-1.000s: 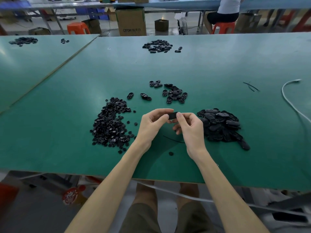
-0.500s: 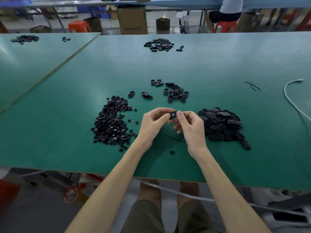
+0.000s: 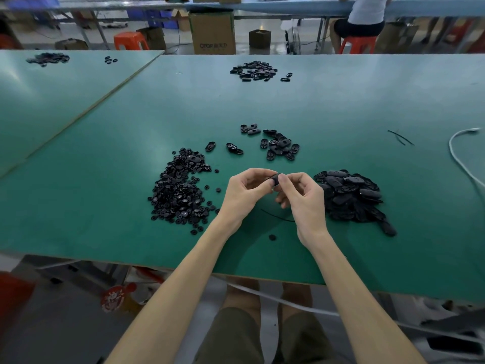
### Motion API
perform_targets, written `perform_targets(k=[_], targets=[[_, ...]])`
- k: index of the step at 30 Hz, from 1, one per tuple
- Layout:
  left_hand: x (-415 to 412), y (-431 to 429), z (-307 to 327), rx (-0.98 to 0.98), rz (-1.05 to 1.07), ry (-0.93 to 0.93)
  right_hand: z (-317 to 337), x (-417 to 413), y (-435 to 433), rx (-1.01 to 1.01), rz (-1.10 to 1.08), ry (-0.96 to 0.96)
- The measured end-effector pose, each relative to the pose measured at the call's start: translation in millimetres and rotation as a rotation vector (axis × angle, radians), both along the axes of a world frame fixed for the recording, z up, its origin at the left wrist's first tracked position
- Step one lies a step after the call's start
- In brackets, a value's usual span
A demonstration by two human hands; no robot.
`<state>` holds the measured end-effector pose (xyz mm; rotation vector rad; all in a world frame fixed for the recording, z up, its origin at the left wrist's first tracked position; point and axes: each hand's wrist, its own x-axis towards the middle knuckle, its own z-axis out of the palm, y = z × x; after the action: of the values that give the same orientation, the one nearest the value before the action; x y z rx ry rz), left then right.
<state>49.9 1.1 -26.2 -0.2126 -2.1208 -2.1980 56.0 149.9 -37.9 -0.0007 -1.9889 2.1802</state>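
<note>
A small black plastic part is pinched between my left hand and my right hand, just above the green table. Fingers hide most of the part. Left of my hands lies a heap of small round black pieces. On the right is a pile of larger black oval shells. Behind my hands sits a small cluster of assembled oval parts. One loose round piece and a thin black strand lie on the table under my hands.
Another pile of black parts lies far back on the table. A white cable curls at the right edge. A second green table adjoins on the left. Cardboard boxes, orange stools and a seated person are beyond.
My hands have stayed together over the same spot. My fingers have shifted slightly on the black part, which is more covered now.
</note>
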Motion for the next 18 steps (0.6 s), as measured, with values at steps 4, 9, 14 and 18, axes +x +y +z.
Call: perform_targets(k=[4, 9, 14, 18], targets=[[-0.7, -0.4, -0.3, 0.006, -0.008, 0.003, 0.4, 0.3, 0.2, -0.01, -0.001, 0.001], [-0.8, -0.7, -1.7, 0.01, -0.01, -0.002, -0.5, 0.2, 0.0, -0.005, -0.003, -0.006], [-1.3, -1.0, -2.8, 0.004, -0.015, -0.002, -1.9, 0.1, -0.2, 0.001, 0.002, -0.004], [-1.4, -1.1, -2.4, 0.001, -0.011, -0.008, -1.9, -0.3, -0.2, 0.004, 0.003, 0.0]])
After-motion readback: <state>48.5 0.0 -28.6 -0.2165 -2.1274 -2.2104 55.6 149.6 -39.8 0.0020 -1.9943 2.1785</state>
